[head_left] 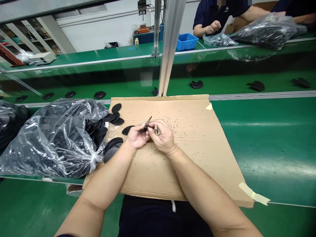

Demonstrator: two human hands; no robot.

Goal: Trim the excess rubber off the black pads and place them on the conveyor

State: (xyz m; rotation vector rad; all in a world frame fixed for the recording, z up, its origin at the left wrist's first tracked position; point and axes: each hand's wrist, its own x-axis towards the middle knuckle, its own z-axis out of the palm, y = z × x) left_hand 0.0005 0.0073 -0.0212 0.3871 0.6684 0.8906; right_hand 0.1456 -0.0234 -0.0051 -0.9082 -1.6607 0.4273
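My left hand [137, 137] is closed on a thin black oval disc [147, 123], held tilted nearly edge-on above the cardboard sheet [197, 154]. My right hand [163, 136] is wrapped round a small tool with a shiny brass-coloured metal end [156, 130]. Its fingertips meet the disc's lower edge, and the tool's working tip is hidden between the hands. Small dark specks [176, 126] lie scattered over the cardboard around my hands. Just left of my left hand a loose black disc [127, 130] rests on the sheet.
A clear plastic bag [56, 141] spills black discs at the left. More discs [99, 95] sit spaced along the green belt [123, 79] behind a metal post [170, 49]. Across it are a co-worker [217, 19], a blue bin [187, 41] and a filled bag [266, 31]. Tape [254, 193] holds the cardboard.
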